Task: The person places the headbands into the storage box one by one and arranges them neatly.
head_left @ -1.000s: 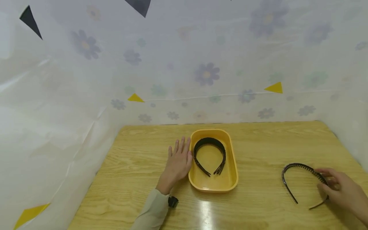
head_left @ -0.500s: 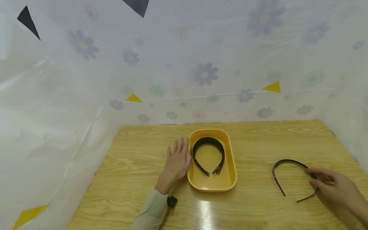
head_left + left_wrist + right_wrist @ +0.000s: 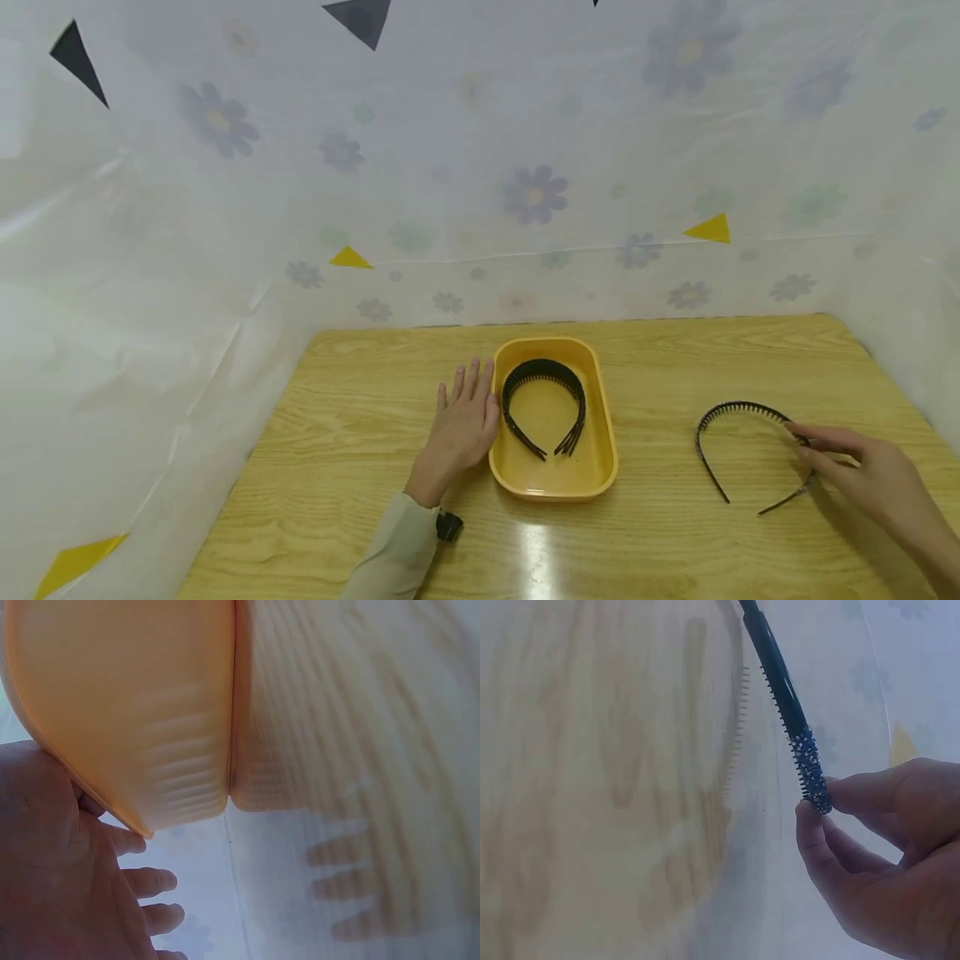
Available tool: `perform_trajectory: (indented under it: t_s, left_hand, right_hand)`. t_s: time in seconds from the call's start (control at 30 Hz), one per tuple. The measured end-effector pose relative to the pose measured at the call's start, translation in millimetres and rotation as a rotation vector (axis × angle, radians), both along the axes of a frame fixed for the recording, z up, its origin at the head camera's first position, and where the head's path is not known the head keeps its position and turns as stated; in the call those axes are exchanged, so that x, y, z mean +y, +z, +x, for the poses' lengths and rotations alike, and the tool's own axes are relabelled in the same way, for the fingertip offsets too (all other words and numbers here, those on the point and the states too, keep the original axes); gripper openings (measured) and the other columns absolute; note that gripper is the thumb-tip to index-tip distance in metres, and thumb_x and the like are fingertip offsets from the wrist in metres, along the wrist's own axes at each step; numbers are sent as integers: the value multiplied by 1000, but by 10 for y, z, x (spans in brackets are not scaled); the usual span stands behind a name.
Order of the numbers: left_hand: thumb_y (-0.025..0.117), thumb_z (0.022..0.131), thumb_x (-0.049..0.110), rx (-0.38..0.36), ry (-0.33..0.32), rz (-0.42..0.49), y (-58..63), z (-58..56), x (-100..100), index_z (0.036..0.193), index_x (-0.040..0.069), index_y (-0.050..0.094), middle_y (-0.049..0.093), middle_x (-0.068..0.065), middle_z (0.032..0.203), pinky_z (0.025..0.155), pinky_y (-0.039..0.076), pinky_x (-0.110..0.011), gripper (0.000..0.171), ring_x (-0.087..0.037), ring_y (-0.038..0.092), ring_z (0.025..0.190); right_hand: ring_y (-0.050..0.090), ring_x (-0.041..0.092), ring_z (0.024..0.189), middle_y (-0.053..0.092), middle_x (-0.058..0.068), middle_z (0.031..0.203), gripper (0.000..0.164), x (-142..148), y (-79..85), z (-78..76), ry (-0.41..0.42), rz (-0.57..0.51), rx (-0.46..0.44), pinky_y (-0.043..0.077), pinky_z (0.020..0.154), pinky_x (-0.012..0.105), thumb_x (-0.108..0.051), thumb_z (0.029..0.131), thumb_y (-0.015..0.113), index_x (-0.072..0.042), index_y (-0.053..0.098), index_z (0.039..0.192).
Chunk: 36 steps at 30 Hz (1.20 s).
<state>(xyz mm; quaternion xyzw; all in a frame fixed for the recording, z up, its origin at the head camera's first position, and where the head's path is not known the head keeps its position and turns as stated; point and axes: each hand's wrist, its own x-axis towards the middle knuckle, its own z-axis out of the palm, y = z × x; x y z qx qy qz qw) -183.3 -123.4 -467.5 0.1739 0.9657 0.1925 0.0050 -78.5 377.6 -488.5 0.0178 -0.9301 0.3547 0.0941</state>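
My right hand (image 3: 870,471) pinches one side of a dark toothed headband (image 3: 742,407) between thumb and fingers, right of the tray. In the right wrist view, the headband (image 3: 784,694) shows a glittery, stone-covered stretch by the fingertips, with small teeth along its inner edge. With fingers straight, my left hand (image 3: 463,425) rests against the left side of a yellow tray (image 3: 555,492). From the left wrist view, the fingers lie along the rim of the tray (image 3: 120,712). Inside the tray, several black headbands (image 3: 543,367) lie nested together, ends toward me.
A wood-grain table (image 3: 360,400) bears the tray. Behind it hangs a pale flowered sheet (image 3: 450,167) with yellow and black triangles, and more sheeting closes the left and right sides. A small black object (image 3: 449,526) sits at my left wrist.
My right hand has carried the headband leftward and slightly away from me, closer to the tray. The left hand and the tray have stayed in place.
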Motion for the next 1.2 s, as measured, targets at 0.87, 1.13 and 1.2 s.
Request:
perform_trajectory:
  t_s: [0.87, 1.13, 1.2]
  left_hand:
    - [20, 113, 35, -10, 0, 32, -28, -7, 9, 167, 16, 14, 6, -8, 171, 121, 4, -64, 58, -33, 2, 157]
    - [20, 113, 35, -5, -1, 24, -13, 0, 0, 167, 16, 13, 7, -8, 171, 121, 5, -65, 58, -33, 3, 157]
    - [20, 113, 35, -3, -1, 23, -11, 2, 0, 167, 16, 13, 7, -8, 171, 121, 5, -65, 58, -34, 4, 157]
  right_hand:
    - [40, -29, 99, 54, -44, 107, 36, -382, 244, -299, -78, -75, 85, 39, 70, 0, -26, 93, 79, -5, 76, 122]
    - [45, -27, 99, 63, -37, 105, 36, -507, 384, -421, -57, -134, 82, 41, 71, 1, -27, 94, 78, -9, 76, 125]
    - [47, -26, 99, 64, -37, 105, 35, -557, 412, -459, -49, -147, 105, 42, 72, 1, -25, 94, 78, -7, 76, 124]
